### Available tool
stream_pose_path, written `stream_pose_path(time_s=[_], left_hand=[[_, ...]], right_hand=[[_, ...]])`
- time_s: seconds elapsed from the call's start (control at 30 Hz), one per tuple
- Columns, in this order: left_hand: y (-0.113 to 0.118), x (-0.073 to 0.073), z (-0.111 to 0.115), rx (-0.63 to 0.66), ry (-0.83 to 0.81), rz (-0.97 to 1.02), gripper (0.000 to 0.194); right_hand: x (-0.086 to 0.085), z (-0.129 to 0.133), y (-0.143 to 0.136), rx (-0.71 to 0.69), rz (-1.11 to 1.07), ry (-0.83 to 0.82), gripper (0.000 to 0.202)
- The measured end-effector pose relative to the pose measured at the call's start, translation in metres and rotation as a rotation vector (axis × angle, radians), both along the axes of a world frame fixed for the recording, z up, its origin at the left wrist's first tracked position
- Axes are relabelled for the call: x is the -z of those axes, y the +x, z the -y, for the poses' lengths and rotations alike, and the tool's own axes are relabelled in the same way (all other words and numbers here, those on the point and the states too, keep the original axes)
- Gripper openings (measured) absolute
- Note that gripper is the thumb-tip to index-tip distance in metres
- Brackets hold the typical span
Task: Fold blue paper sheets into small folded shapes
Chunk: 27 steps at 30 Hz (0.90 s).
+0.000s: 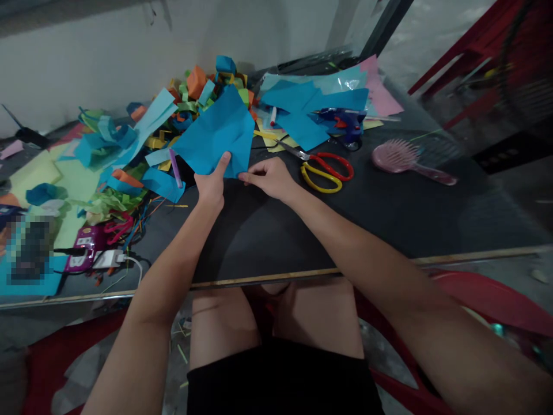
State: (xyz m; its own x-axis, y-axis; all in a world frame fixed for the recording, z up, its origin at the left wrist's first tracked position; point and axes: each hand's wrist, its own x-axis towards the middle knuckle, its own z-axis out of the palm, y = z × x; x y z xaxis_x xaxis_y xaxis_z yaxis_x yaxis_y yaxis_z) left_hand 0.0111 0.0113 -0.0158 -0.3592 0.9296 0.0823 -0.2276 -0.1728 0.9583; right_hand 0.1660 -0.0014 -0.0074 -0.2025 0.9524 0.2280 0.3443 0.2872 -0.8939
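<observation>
Blue paper sheet (pixel 218 132), tilted, held up over the black counter (pixel 268 242) in front of a heap of cut paper pieces (pixel 196 83). Both forearms (pixel 175 253) reach forward across the near edge. The left hand (pixel 211 185) grips the sheet's lower edge, thumb on top, other fingers hidden beneath; the right hand (pixel 274 177), turned inward, pinches the lower right corner, fingertips together.

A pale wall (pixel 108 63) backs a dark table (pixel 389 225) near red chairs (pixel 496 297).
</observation>
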Motion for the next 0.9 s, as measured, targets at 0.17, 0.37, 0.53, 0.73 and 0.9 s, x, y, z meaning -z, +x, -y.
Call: stream_pose_path(time_s=[0.17, 0.37, 0.53, 0.73, 0.9], left_hand=[[0.0020, -0.0033, 0.0023, 0.002, -0.038, -0.003, 0.066], [0.0025, -0.0062, 0.0032, 0.008, -0.048, 0.037, 0.071], [-0.0032, -0.0043, -0.0021, 0.020, -0.046, 0.034, 0.074], [-0.0050, -0.0006, -0.0048, 0.028, -0.062, 0.006, 0.078], [-0.0044, 0.0018, -0.0042, 0.042, -0.063, -0.050, 0.077]], right_hand=[[-0.0033, -0.0002, 0.0017, -0.012, 0.012, 0.015, 0.034], [-0.0036, 0.0003, 0.0009, 0.004, 0.001, 0.015, 0.043], [0.0019, -0.0022, 0.0007, -0.047, -0.211, -0.031, 0.053], [0.0007, -0.0024, 0.0023, -0.023, -0.163, 0.005, 0.037], [0.0005, -0.0021, 0.0036, 0.002, -0.095, 0.010, 0.032]])
